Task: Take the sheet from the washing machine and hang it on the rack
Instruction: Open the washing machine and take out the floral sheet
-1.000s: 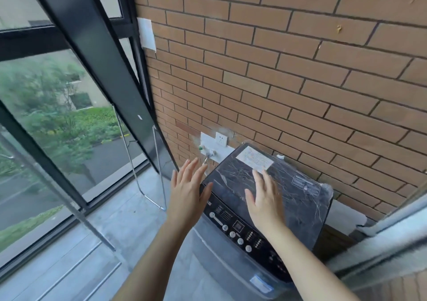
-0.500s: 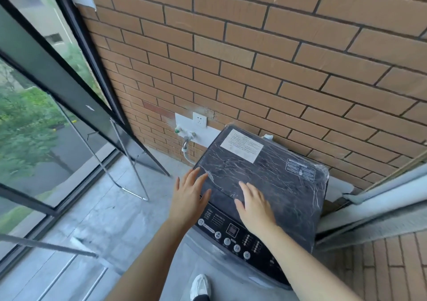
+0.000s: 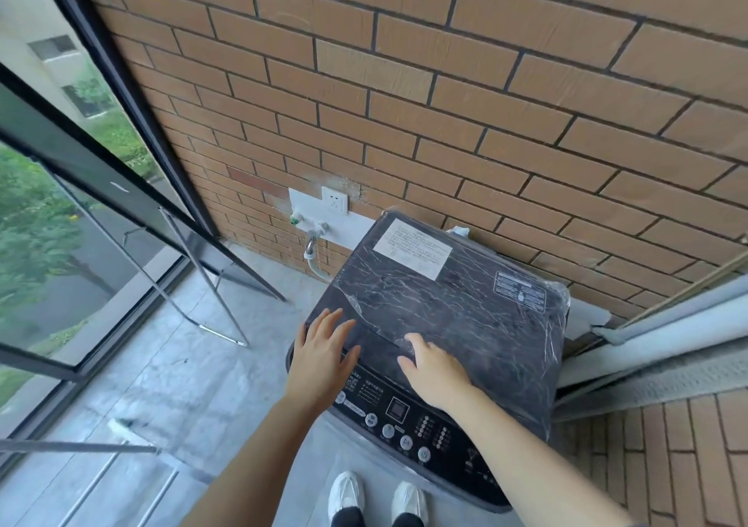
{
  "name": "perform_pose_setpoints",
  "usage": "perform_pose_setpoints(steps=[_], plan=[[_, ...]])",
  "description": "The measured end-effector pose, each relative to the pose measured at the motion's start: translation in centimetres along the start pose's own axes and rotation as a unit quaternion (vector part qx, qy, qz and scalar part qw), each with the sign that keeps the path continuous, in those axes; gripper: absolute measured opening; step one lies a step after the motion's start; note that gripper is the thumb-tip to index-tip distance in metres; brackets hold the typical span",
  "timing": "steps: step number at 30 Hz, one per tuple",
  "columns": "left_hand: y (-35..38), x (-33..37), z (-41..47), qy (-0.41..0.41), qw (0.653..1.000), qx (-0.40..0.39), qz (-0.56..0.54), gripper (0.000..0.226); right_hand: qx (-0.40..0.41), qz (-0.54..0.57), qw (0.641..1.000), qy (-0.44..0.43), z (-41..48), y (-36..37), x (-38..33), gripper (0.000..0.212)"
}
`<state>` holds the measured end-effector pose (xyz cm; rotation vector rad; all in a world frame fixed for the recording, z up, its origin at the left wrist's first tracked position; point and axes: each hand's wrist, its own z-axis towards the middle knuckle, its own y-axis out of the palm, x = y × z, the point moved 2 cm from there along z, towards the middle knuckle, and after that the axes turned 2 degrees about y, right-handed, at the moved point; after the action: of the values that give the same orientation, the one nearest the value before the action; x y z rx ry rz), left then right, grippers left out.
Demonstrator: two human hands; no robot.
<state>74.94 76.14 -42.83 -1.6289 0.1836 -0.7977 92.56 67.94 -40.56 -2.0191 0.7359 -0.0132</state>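
Washing machine (image 3: 465,364) sits at my 12 to 1 o'clock, back edge near the brick wall (image 3: 445,101). The plastic-wrapped lid (image 3: 477,303) is down flat, so the drum and sheet are hidden and I can't see them.

My left hand (image 3: 324,358) is wide, fingers straight and spread, flat on the lid's front-left corner, with the thumb side over the control panel (image 3: 404,417). It holds nothing. My right hand (image 3: 435,372) is on the lid's front edge near the middle, fingers a bit bent, tips touching the wrap. It has no grip that I can see. The two hands are apart, with a bare strip of lid between them.

Edges: the lid's left edge is free, with open grey floor (image 3: 182,364) beside it from 8 to 10 o'clock. The right edge is just beside a white sliding-door frame (image 3: 668,336) at 3 o'clock, so it's tight there. The wall socket (image 3: 334,200) and the tap (image 3: 311,239) are at 11 o'clock, near the lid's back-left corner and not touching it.

The metal rack (image 3: 202,283) stands at 10 o'clock by the window frame (image 3: 101,170), well apart from the machine, and another rack bar shows at 8 o'clock. My shoes (image 3: 344,490) are at 6 o'clock, just in front of the panel.
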Motion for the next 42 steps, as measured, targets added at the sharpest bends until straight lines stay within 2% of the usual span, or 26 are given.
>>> perform_pose_setpoints(steps=[10, 19, 26, 30, 35, 42], plan=[[-2.1, 3.1, 1.3, 0.055, 0.996, 0.07, 0.015, 0.044, 0.064, 0.019, 0.996, -0.058, -1.9, -6.8, 0.2, 0.046], [-3.8, 5.0, 3.2, 0.085, 0.988, 0.126, 0.005, 0.044, 0.1, -0.009, 0.989, -0.107, -3.0, -9.9, 0.8, 0.071], [-6.6, 7.2, 7.2, 0.137, 0.968, 0.212, -0.006, 0.032, 0.165, -0.028, 0.977, -0.132, -3.0, -13.9, 1.9, 0.056], [-9.0, 9.6, 10.3, 0.146, 0.955, 0.255, -0.023, 0.037, 0.268, -0.035, 0.954, -0.125, -3.7, -16.9, 2.4, 0.043], [-10.6, 12.3, 15.5, 0.145, 0.95, 0.27, -0.062, 0.038, 0.386, -0.043, 0.917, -0.091, -2.8, -20.4, 3.9, 0.033], [-12.2, 15.2, 21.9, 0.154, 0.947, 0.279, -0.048, 0.039, 0.402, -0.073, 0.911, -0.062, 0.1, -25.6, 5.5, 0.033]])
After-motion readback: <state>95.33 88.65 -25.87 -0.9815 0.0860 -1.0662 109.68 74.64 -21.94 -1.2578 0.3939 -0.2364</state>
